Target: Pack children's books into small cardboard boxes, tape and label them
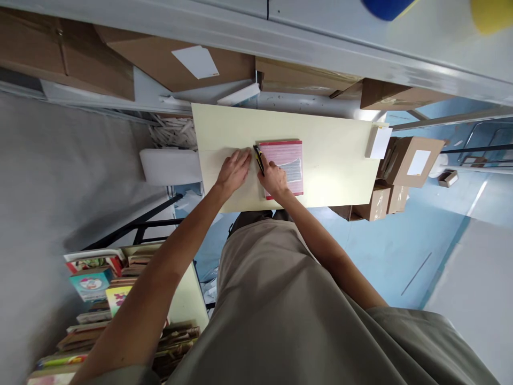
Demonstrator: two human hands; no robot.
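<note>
A person works at a smooth, pale-cream tabletop [336, 160] above a blue floor [356, 240], with brown cardboard boxes [396, 160], some taped, stacked past its right end and books [92, 283] packed in rows at lower left. The right hand [273, 178] is closed around a slim black-and-yellow utility knife [259, 160], held along the left edge of a flat, rectangular pink packet [286, 152] with red borders, lying near the tabletop's middle. The left hand [235, 168] rests palm-down beside them, loosely opened, nothing visible in its grasp
</note>
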